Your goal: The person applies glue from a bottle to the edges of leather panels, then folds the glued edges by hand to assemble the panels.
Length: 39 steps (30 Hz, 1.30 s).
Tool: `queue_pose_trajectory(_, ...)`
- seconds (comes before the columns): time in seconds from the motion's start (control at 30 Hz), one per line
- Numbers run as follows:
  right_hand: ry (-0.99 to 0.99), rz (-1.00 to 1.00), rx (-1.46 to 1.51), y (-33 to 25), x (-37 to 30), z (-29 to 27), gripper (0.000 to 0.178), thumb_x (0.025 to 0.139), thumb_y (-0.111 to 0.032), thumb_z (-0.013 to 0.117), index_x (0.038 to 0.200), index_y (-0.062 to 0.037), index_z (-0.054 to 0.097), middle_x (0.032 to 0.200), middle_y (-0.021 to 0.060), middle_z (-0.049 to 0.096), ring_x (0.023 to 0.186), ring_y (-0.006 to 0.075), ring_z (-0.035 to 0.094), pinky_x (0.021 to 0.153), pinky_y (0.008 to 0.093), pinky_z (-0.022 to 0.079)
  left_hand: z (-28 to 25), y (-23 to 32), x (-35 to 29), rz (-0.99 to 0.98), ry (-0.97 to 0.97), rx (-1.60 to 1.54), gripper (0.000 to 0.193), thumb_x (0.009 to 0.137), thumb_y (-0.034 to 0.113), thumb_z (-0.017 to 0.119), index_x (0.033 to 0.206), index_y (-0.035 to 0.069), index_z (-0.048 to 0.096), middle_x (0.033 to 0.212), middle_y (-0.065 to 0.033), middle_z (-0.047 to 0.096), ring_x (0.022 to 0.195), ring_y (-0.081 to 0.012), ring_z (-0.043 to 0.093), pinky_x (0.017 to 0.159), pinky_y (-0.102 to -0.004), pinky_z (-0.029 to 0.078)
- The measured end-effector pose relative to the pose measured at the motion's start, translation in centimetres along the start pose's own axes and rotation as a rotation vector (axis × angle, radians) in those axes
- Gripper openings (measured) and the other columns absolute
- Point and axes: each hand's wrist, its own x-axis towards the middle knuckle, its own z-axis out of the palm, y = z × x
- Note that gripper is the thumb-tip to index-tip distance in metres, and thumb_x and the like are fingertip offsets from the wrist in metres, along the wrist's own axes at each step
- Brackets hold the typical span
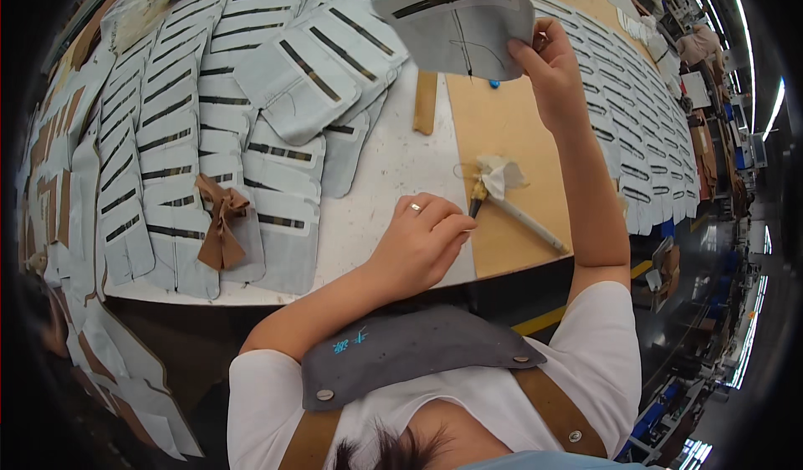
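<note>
My right hand (548, 68) is raised over the far middle of the table. It pinches the right edge of a grey panel (493, 35) with rounded corners, a long slot backed by a dark strip, and loose threads dangling on its face. Lower down, near the table's front edge, my left hand (422, 240) is closed, its fingers curled and pressed together, with a ring on one finger. Its fingertips are beside a small yellow and black tool (478, 199); whatever they grip is hidden.
Similar grey panels (171, 144) overlap in rows at left, with a brown cloth scrap (224, 223) on them. More panels (640, 127) lie at right. A tan board (535, 160) carries a crumpled white piece (502, 176) and a white rod (535, 229). A brown strip (425, 104) lies mid-table.
</note>
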Motion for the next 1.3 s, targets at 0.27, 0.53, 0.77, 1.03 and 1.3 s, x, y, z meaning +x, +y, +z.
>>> queue_pose_trajectory(0.27,-0.171,0.617,0.188,1.6,-20.3,1.1,0.028,0.09,-0.011,0.064,0.109,-0.0028,0.046,0.089,0.0043,0.06,0.078,0.0079,0.057,0.069,0.0226,0.046,-1.3,3.8,-1.5,0.124,-0.118,0.107,0.03,0.079,0.006,0.065,0.109,0.004,0.059,0.109,-0.0094,0.059,0.102,-0.0267,0.057,0.086,-0.0387,0.04)
queue_pose_trajectory(0.53,-0.085,0.491,-0.146,4.0,-21.3,2.0,0.027,0.089,-0.022,0.066,0.1,0.0033,0.065,0.082,0.0068,0.067,0.069,0.0104,0.059,0.064,0.0258,0.048,1.3,-0.4,-5.4,-0.052,-0.236,0.333,0.028,0.084,0.012,0.063,0.111,0.006,0.057,0.118,-0.0074,0.057,0.112,-0.0261,0.053,0.09,-0.0403,0.039)
queue_pose_trajectory(0.77,-0.108,0.42,-0.289,4.2,-20.7,3.5,0.023,0.088,-0.018,0.065,0.1,0.0025,0.064,0.079,0.0069,0.067,0.068,0.0106,0.058,0.063,0.0261,0.048,0.8,0.9,-5.6,-0.141,-0.33,0.376,0.032,0.084,0.012,0.063,0.115,0.007,0.057,0.117,-0.0062,0.056,0.112,-0.0249,0.053,0.092,-0.0398,0.036)
queue_pose_trajectory(1.03,-0.061,0.558,0.166,4.9,-21.0,4.2,0.024,0.088,-0.003,0.056,0.112,0.0021,0.055,0.095,0.0091,0.06,0.08,0.0116,0.059,0.068,0.0254,0.048,1.6,0.0,-5.7,-0.06,-0.248,0.335,0.036,0.084,0.011,0.062,0.118,0.004,0.058,0.125,-0.0075,0.056,0.121,-0.0263,0.051,0.098,-0.039,0.037)
queue_pose_trajectory(1.3,-0.084,0.717,0.206,3.7,-19.9,4.5,0.026,0.087,0.002,0.051,0.112,-0.002,0.054,0.094,0.0067,0.056,0.083,0.0114,0.054,0.071,0.0263,0.047,1.5,-0.2,-5.5,-0.016,-0.244,0.366,0.034,0.083,0.01,0.063,0.116,0.004,0.06,0.121,-0.0092,0.06,0.119,-0.0247,0.054,0.095,-0.0379,0.039)
